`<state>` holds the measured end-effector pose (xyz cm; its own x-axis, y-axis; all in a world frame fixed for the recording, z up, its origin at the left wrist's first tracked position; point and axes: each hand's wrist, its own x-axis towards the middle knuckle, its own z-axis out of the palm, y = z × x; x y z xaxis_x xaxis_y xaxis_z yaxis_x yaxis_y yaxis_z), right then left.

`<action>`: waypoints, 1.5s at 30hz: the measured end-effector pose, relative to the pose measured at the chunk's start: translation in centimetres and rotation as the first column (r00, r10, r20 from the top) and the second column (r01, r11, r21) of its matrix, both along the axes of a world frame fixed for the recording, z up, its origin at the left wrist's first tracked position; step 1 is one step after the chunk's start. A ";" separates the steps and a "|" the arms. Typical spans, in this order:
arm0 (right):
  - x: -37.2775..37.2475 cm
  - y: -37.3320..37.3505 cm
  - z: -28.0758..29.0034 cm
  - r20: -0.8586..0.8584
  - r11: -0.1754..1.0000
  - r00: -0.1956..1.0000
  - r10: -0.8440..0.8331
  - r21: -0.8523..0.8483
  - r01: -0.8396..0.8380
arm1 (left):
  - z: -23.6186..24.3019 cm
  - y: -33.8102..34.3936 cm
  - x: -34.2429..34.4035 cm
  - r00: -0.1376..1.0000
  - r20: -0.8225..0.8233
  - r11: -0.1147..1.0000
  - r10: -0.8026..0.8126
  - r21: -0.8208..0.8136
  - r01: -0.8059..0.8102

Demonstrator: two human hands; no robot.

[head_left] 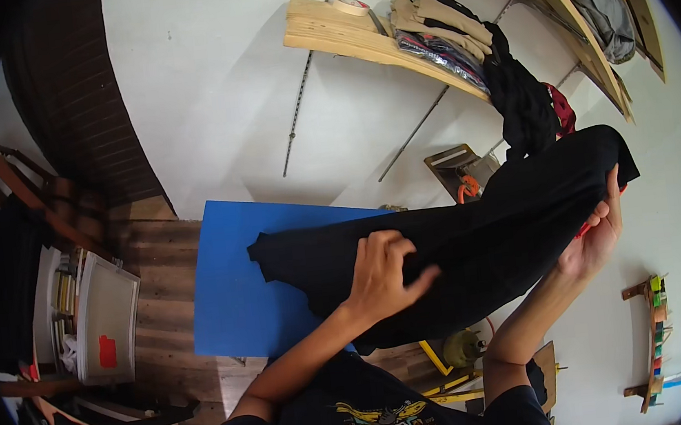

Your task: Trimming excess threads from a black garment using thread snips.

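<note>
Grasping: two hands, left (381,272) and right (597,237), clenched on one black garment (482,240) | one blue board (235,272) beneath

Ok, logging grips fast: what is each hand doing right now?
Left hand: fingers curled, gripping a fold of the black garment.
Right hand: closed on the garment's far edge, holding it up.

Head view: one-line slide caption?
Both hands hold a black garment over a blue table: left hand on its middle, right hand gripping its end.
</note>
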<state>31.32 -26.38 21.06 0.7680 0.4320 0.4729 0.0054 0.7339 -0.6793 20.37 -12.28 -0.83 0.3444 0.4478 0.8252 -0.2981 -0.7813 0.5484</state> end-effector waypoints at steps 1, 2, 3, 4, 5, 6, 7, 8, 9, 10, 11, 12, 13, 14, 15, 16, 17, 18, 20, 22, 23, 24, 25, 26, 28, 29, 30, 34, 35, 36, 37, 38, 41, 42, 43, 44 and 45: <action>-0.1 0.1 0.1 0.000 1.000 1.000 0.010 -0.002 -0.010 | -1.0 0.4 0.3 0.996 -0.087 0.998 0.018 -0.054 -0.023; -0.1 -0.1 0.1 -0.002 0.999 0.999 0.039 0.003 -0.039 | -1.8 1.0 0.3 0.984 -0.175 0.993 0.026 -0.106 -0.045; -0.2 -0.4 0.0 -0.005 0.998 0.998 0.065 0.008 -0.065 | -2.9 1.9 0.3 0.974 -0.225 0.993 0.039 -0.102 -0.064; 0.0 -0.9 0.0 -0.007 0.998 0.998 0.068 0.005 -0.068 | -4.3 2.9 0.3 0.950 -0.308 0.992 0.056 -0.087 -0.087; 0.5 -1.7 0.0 0.008 1.000 1.000 0.006 0.028 -0.006 | -5.8 3.9 0.0 0.917 -0.392 0.991 0.080 -0.070 -0.117; 1.1 -2.6 0.2 0.022 0.997 0.998 -0.063 0.052 0.061 | -7.1 4.7 -0.5 0.909 -0.409 0.982 0.079 -0.126 -0.142; 1.6 -3.2 0.3 0.041 0.994 0.995 -0.087 0.068 0.084 | -8.6 5.6 -1.4 0.899 -0.429 0.972 0.088 -0.162 -0.172; 2.2 -4.0 0.5 0.060 0.990 0.991 -0.117 0.089 0.112 | -9.9 6.5 -2.4 0.889 -0.448 0.961 0.091 -0.193 -0.196; 3.1 -5.2 0.3 0.148 0.978 0.968 -0.203 0.085 0.192 | -10.6 7.6 -3.7 0.877 -0.471 0.952 0.092 -0.217 -0.217; 4.0 -6.1 0.3 0.165 0.972 0.959 -0.229 0.088 0.216 | -11.4 8.7 -5.1 0.863 -0.497 0.941 0.093 -0.241 -0.240; 5.0 -7.1 0.2 0.179 0.967 0.951 -0.250 0.091 0.237 | -12.1 9.9 -6.7 0.854 -0.507 0.922 0.114 -0.267 -0.281; 5.5 -8.0 0.2 0.213 0.967 0.943 -0.256 0.061 0.249 | -12.6 11.0 -8.3 0.844 -0.519 0.900 0.136 -0.291 -0.325; 6.3 -8.6 0.2 0.200 0.967 0.946 -0.256 0.058 0.249 | -12.9 12.0 -9.7 0.831 -0.535 0.885 0.156 -0.297 -0.358; 7.0 -8.9 0.1 0.175 0.952 0.937 -0.304 0.082 0.294 | -12.9 13.0 -11.0 0.816 -0.550 0.871 0.177 -0.299 -0.390; 7.9 -9.3 0.1 0.148 0.937 0.926 -0.347 0.104 0.335 | -12.6 14.0 -12.2 0.810 -0.553 0.856 0.196 -0.306 -0.416; 9.1 -10.2 0.1 0.242 0.950 0.919 -0.312 0.064 0.305 | -12.5 15.1 -13.3 0.801 -0.564 0.856 0.202 -0.295 -0.424; 10.0 -10.0 -0.3 0.222 0.952 0.926 -0.307 0.067 0.299 | -12.4 16.2 -14.6 0.831 -0.554 0.840 0.060 -0.422 -0.342; 10.7 -9.4 -0.4 0.184 0.938 0.919 -0.348 0.073 0.340 | -12.2 17.0 -15.4 0.851 -0.519 0.799 -0.085 -0.546 -0.253; 13.9 -10.1 -1.0 0.156 0.934 0.921 -0.356 0.061 0.351 | -11.7 18.4 -16.8 0.918 -0.382 0.794 -0.105 -0.588 -0.154; 16.4 -10.3 -2.2 0.148 0.940 0.928 -0.342 0.054 0.338 | -11.7 19.1 -18.4 0.964 -0.234 0.791 -0.123 -0.610 -0.047; 17.1 -9.7 -2.7 0.155 0.944 0.931 -0.329 0.046 0.326 | -12.1 19.3 -19.3 0.982 0.028 0.622 -0.185 -0.771 0.139; 16.5 -8.3 -3.5 0.124 0.867 0.858 -0.498 0.044 0.497 | -9.9 18.9 -19.2 0.934 0.300 0.413 -0.193 -0.839 0.354; 16.9 -7.7 -4.7 0.120 0.849 0.842 -0.526 0.018 0.528 | -7.8 17.6 -18.5 0.942 0.298 0.388 -0.156 -0.858 0.336; 17.1 -7.1 -5.5 0.114 0.837 0.832 -0.544 -0.008 0.548 | -7.1 17.0 -18.3 0.945 0.291 0.401 -0.151 -0.855 0.328; 13.8 -3.4 -7.6 0.103 0.830 0.850 -0.517 -0.181 0.527 | -6.9 16.3 -18.9 0.938 0.338 0.405 -0.076 -0.849 0.339; 12.8 -2.1 -8.7 0.097 0.813 0.854 -0.511 -0.268 0.517 | -7.3 16.2 -19.3 0.936 0.337 0.416 -0.104 -0.840 0.348; 11.3 -0.8 -9.8 0.138 0.755 0.824 -0.549 -0.342 0.560 | -6.7 15.9 -18.9 0.936 0.335 0.421 -0.113 -0.837 0.350; 8.8 0.7 -15.9 0.648 0.038 0.754 -0.110 -0.755 0.654 | -4.0 13.1 -16.8 0.937 0.335 0.424 -0.099 -0.838 0.345; 6.5 1.9 -16.7 0.593 0.165 0.784 -0.183 -0.767 0.620 | -3.7 12.4 -16.7 0.939 0.316 0.452 -0.136 -0.823 0.342; 3.6 3.6 -17.5 0.531 0.285 0.809 -0.252 -0.758 0.587 | -3.7 11.9 -15.9 0.938 0.298 0.476 -0.179 -0.808 0.347; 1.1 4.6 -17.4 0.432 0.353 0.882 -0.189 -0.808 0.472 | -2.6 10.6 -14.8 0.951 0.248 0.473 -0.184 -0.826 0.307; -1.4 5.6 -17.0 0.325 0.415 0.938 -0.117 -0.842 0.344 | -2.3 9.8 -14.2 0.956 0.198 0.496 -0.215 -0.821 0.282; -6.6 8.3 -17.5 0.071 0.607 0.986 0.153 -0.794 -0.037 | -1.7 7.9 -12.9 0.949 0.058 0.579 -0.311 -0.780 0.237; -7.9 8.9 -17.4 0.014 0.592 0.974 0.225 -0.796 -0.125 | -1.3 7.4 -12.4 0.944 0.022 0.614 -0.328 -0.755 0.231; -8.8 9.3 -18.2 0.063 0.652 0.972 0.225 -0.751 -0.102 | -1.2 6.9 -12.0 0.939 0.035 0.603 -0.341 -0.759 0.247; -9.3 9.8 -19.2 0.119 0.708 0.967 0.224 -0.702 -0.078 | -1.0 6.6 -11.6 0.934 0.035 0.602 -0.355 -0.756 0.256; -9.6 9.9 -19.5 0.166 0.741 0.958 0.235 -0.669 -0.066 | -0.8 6.2 -11.4 0.936 -0.001 0.643 -0.351 -0.728 0.240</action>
<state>21.71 -16.52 1.51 0.5745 0.7982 0.1812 0.1467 0.1173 -0.9822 9.00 -6.03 -1.63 0.6412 0.7289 0.2400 -0.3266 -0.0238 0.9449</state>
